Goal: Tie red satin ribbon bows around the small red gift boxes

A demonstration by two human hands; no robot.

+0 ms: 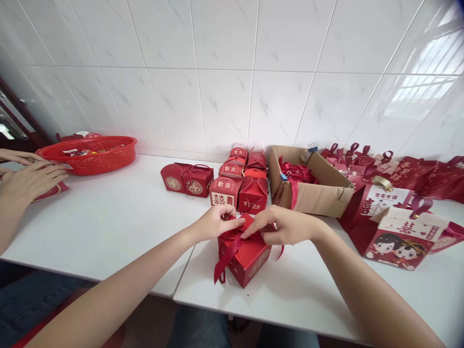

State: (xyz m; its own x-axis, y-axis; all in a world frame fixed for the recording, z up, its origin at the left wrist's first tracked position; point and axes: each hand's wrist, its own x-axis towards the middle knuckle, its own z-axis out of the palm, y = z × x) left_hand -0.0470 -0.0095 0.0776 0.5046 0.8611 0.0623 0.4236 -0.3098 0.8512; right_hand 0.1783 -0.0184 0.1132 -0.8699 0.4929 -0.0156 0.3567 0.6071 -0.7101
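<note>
A small red gift box stands on the white table right in front of me. A dark red ribbon runs over its top and hangs down its front left side. My left hand pinches the ribbon at the box's top left. My right hand pinches the ribbon at the top right, fingertips almost meeting the left hand's.
Several closed red gift boxes stand behind. An open cardboard box holds red ribbons. Larger red gift bags lie at the right. A red basket sits far left, where another person's hands rest. A tiled wall backs the table.
</note>
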